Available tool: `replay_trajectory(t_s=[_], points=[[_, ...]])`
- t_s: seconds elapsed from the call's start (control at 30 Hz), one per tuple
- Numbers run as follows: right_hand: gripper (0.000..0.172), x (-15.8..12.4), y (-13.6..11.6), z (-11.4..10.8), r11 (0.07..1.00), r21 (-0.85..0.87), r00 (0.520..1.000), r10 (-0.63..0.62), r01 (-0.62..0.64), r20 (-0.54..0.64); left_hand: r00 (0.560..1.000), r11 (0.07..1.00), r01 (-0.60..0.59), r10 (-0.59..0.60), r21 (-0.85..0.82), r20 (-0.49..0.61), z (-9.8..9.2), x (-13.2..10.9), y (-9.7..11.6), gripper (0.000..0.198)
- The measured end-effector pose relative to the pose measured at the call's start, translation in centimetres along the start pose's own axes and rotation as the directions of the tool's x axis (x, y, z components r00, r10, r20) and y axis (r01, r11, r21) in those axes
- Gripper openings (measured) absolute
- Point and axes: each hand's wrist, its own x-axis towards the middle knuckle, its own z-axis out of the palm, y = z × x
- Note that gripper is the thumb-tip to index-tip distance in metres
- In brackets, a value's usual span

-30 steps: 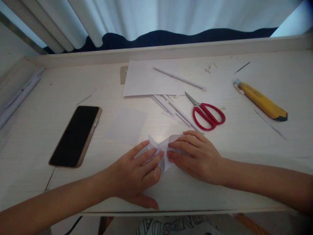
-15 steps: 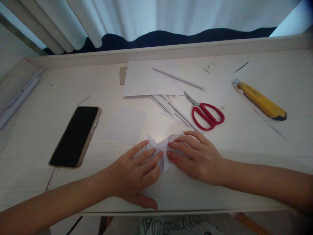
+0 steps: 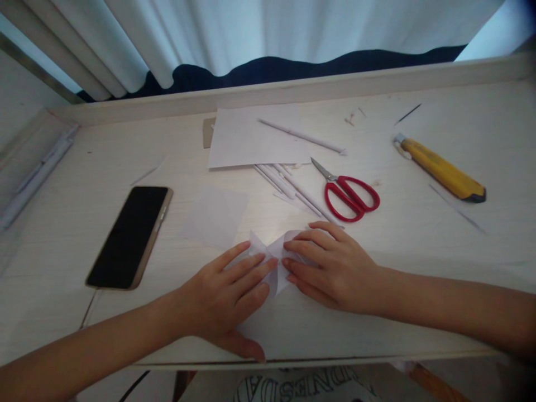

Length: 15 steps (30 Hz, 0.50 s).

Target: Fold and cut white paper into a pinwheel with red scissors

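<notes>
A small piece of folded white paper (image 3: 272,285) lies near the table's front edge, its pointed flaps showing between my hands. My left hand (image 3: 228,293) rests flat on its left part, fingers spread and thumb out toward the table edge. On the right part lies my right hand (image 3: 333,268), palm down, fingers stretched out and slightly apart. Both hands cover much of the paper. Just behind my left hand a thin white square sheet (image 3: 215,215) lies flat. Red-handled scissors (image 3: 352,195) lie behind my right hand, beside several rolled paper sticks (image 3: 288,187).
A black-screened phone (image 3: 129,237) with a cable lies at the left. Toward the back is a white sheet (image 3: 247,139) with a rolled paper stick (image 3: 301,135) on it. A yellow cutter (image 3: 441,170) lies at the right, near thin paper scraps.
The whole view has shifted slightly. My hands keep nearly the same pose on the folded paper; nothing has been taken hold of or let go.
</notes>
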Motion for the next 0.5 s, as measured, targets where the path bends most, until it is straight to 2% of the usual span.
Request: replay_trajectory(t_s=[0.23,0.5], points=[[0.03,-0.07,0.07,0.12,1.0,-0.001,1.0,-0.003,0.003,-0.001,1.0,1.0,-0.021,0.021,-0.019,-0.01,-0.25,0.13,-0.23,0.057],[0.028,-0.24,0.09,0.12,1.0,-0.006,1.0,-0.008,0.008,-0.02,1.0,1.0,-0.002,0.002,-0.004,0.012,0.04,0.26,0.15,0.062]])
